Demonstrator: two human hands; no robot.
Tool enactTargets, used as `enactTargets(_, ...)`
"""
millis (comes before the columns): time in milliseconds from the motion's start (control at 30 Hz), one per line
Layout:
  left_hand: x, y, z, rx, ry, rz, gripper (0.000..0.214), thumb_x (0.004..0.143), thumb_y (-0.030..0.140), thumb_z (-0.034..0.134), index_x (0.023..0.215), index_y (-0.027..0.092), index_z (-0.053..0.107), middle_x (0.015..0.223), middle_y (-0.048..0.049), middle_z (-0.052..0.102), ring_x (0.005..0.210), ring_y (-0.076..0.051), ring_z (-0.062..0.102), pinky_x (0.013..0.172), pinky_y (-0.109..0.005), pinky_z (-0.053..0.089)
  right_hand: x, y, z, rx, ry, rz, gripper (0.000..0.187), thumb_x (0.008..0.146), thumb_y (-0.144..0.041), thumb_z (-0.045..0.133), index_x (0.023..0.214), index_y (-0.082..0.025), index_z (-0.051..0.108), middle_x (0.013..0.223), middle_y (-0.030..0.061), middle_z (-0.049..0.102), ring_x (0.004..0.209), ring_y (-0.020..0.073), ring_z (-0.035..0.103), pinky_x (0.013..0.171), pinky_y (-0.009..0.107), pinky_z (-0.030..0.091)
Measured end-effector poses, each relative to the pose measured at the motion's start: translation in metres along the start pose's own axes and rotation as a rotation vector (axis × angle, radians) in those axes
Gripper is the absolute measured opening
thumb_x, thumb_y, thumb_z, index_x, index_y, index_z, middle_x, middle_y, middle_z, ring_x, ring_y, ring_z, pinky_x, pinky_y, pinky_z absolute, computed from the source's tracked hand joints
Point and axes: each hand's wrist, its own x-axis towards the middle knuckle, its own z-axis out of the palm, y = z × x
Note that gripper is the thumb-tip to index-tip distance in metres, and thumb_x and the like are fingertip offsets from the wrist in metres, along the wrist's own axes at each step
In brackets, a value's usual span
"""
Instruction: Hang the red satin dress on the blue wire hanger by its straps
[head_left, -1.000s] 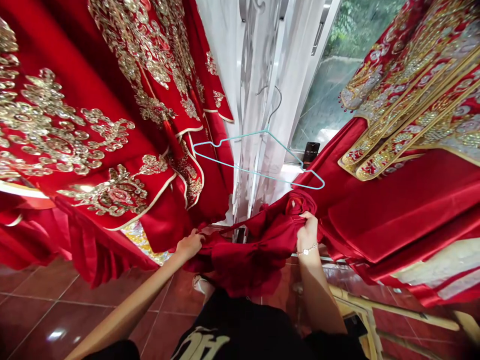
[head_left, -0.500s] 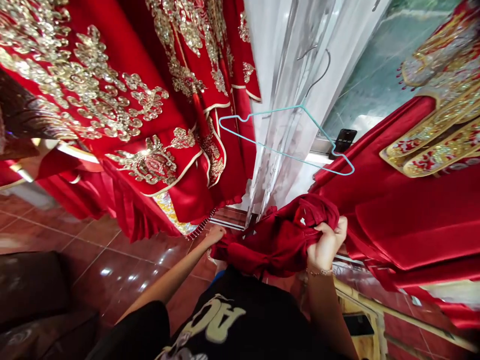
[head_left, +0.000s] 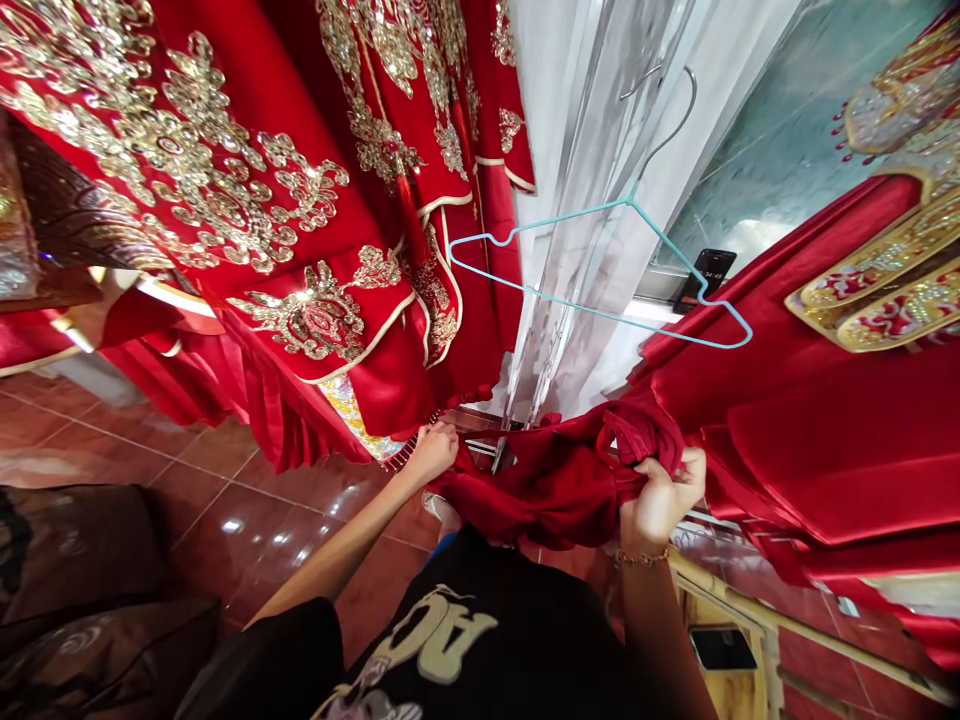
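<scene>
A bunched dark red garment (head_left: 547, 490) stretches between my two hands in front of my waist. At its left end, my left hand (head_left: 435, 450) is closed on the edge of the cloth. My right hand (head_left: 667, 495) grips the gathered, twisted part at the other end, thumb on top. Beyond the garment hangs a light blue wire hanger (head_left: 600, 313) with a metal hook; nothing is on it, and neither hand touches it. Folds hide the garment's exact shape.
Red costumes with gold sequins (head_left: 300, 310) hang on the left. More red cloth with gilded panels (head_left: 892, 300) is on the right. White curtains (head_left: 555, 120) lie behind the hanger. A phone (head_left: 705, 280) leans near the glass; another phone (head_left: 722, 648) rests on a wooden stand (head_left: 757, 620).
My left hand has risen slightly, pulling the garment's left edge up and more taut. My right hand keeps its hold. The hanger appears shifted right as the view moves.
</scene>
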Motion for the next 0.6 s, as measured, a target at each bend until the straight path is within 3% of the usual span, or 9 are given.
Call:
enactTargets(67,-0.006,0.009,-0.007,-0.063,-0.181,0.025,0.019,0.073,0.019,0.048,0.054,0.019,0.047,0.076,-0.0059,0.063,0.095,-0.024,0.058,0.096,-0.04,0.043,-0.001,0.001,-0.001,-0.045,-0.001,-0.004,0.025,0.05,-0.012,0.06,0.058,-0.021,0.039,0.054,-0.0108,0.034,0.053,0.0066,0.029,0.05,0.023,0.023)
enactTargets(167,-0.012,0.017,-0.024,-0.187,-0.487,0.018,0.009,0.065,0.022,0.05,0.057,0.019,0.053,0.06,-0.0022,0.056,0.064,-0.019,0.055,0.069,-0.032,0.049,0.0,0.003,-0.004,-0.067,-0.01,-0.005,0.025,0.051,-0.013,0.061,0.059,-0.02,0.039,0.055,-0.0105,0.034,0.054,0.0066,0.029,0.051,0.023,0.023)
enactTargets(233,-0.015,0.019,-0.038,-0.267,-0.602,0.001,0.013,0.064,0.026,0.048,0.066,0.019,0.059,0.059,-0.0023,0.056,0.054,-0.017,0.051,0.055,-0.029,0.044,0.002,0.004,-0.007,-0.041,-0.011,-0.003,0.025,0.051,-0.012,0.061,0.059,-0.02,0.039,0.056,-0.0103,0.034,0.055,0.0065,0.029,0.052,0.023,0.024)
enactTargets(333,-0.019,0.019,-0.057,-0.489,-0.696,-0.103,0.03,0.065,0.03,0.05,0.086,0.018,0.067,0.066,-0.0027,0.061,0.05,-0.013,0.046,0.05,-0.027,0.039,0.007,0.005,-0.013,-0.033,0.0,-0.009,0.025,0.051,-0.012,0.062,0.059,-0.02,0.04,0.057,-0.01,0.036,0.056,0.007,0.03,0.054,0.023,0.025)
enactTargets(400,-0.019,0.017,-0.067,-0.638,-0.691,-0.186,0.037,0.069,0.035,0.057,0.099,0.018,0.069,0.073,-0.0024,0.063,0.048,-0.01,0.042,0.05,-0.027,0.04,0.008,0.006,-0.016,-0.031,0.013,-0.002,0.026,0.051,-0.012,0.063,0.059,-0.02,0.04,0.056,-0.0101,0.035,0.056,0.0072,0.029,0.053,0.023,0.024)
enactTargets(467,-0.018,0.012,-0.07,-0.68,-0.568,-0.222,0.04,0.072,0.041,0.064,0.103,0.017,0.07,0.076,-0.0025,0.065,0.049,-0.009,0.041,0.052,-0.026,0.042,0.007,0.008,-0.017,-0.019,0.015,0.015,0.026,0.05,-0.012,0.064,0.058,-0.02,0.04,0.055,-0.0103,0.035,0.056,0.007,0.029,0.053,0.023,0.023)
enactTargets(533,-0.019,0.004,-0.062,-0.613,-0.435,-0.238,0.039,0.072,0.044,0.069,0.1,0.016,0.069,0.076,-0.0024,0.066,0.053,-0.009,0.048,0.055,-0.025,0.045,0.003,0.008,-0.016,-0.017,0.003,0.033,0.027,0.05,-0.012,0.065,0.057,-0.02,0.039,0.054,-0.0103,0.034,0.055,0.0068,0.029,0.053,0.023,0.023)
enactTargets(600,-0.021,-0.004,-0.041,-0.509,-0.409,-0.269,0.033,0.073,0.044,0.069,0.09,0.016,0.069,0.072,-0.0024,0.066,0.058,-0.012,0.056,0.059,-0.025,0.048,-0.003,0.007,-0.012,-0.011,-0.02,0.062,0.027,0.05,-0.011,0.064,0.056,-0.02,0.039,0.053,-0.0103,0.034,0.054,0.0068,0.028,0.052,0.024,0.022)
